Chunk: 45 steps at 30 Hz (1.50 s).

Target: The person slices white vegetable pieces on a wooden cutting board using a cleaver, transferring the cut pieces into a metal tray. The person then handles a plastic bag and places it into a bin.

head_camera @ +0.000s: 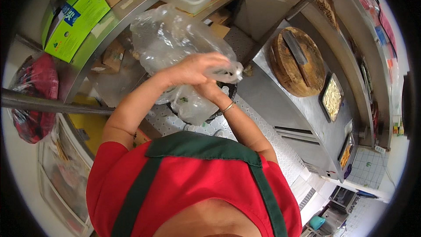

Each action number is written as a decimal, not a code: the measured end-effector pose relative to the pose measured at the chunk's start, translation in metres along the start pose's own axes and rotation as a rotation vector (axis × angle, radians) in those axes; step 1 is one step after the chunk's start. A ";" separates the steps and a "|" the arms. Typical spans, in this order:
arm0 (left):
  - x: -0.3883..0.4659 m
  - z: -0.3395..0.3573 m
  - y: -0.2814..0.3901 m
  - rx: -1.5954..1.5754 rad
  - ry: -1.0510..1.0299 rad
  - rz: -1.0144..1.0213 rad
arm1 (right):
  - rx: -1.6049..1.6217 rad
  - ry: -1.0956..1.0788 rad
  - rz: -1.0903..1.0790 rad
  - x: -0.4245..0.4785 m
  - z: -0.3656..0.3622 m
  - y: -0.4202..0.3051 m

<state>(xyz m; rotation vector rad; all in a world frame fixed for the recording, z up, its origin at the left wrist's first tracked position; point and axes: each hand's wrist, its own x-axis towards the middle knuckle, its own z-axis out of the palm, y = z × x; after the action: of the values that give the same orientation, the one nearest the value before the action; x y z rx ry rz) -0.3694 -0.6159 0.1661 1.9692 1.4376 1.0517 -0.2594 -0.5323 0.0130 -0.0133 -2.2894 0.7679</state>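
Observation:
A large clear plastic bag (164,36) puffs out in front of me, over a dark bin (232,92). My left hand (194,67) lies across the gathered part of the bag, its fingers blurred and bent over the plastic. Close beneath it, my right hand (209,89), with a bangle at the wrist, is at the bunched plastic; its fingers are mostly hidden. A smaller clear bag (195,107) with bits of green in it hangs below the hands at the bin.
On the steel counter (306,118) at right stand a round wooden chopping board (283,62) with a cleaver (295,47) on it and a tray of pale strips (332,97). A steel shelf at upper left holds a green box (77,23). A metal bar (59,104) juts in from the left.

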 end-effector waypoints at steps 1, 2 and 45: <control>-0.006 0.004 0.004 -0.035 -0.052 -0.004 | 0.133 -0.097 0.098 0.003 0.000 0.003; -0.012 0.014 0.012 -0.040 -0.078 0.091 | 0.287 -0.176 0.242 0.007 -0.001 0.009; -0.049 0.191 -0.116 -1.035 0.095 -0.820 | 0.961 1.156 0.988 -0.265 -0.241 -0.056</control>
<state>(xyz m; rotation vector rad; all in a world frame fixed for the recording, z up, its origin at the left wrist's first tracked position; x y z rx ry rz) -0.2890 -0.6130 -0.0480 0.5323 1.1640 1.1228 0.1024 -0.5113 0.0140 -0.9148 -0.5845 1.6766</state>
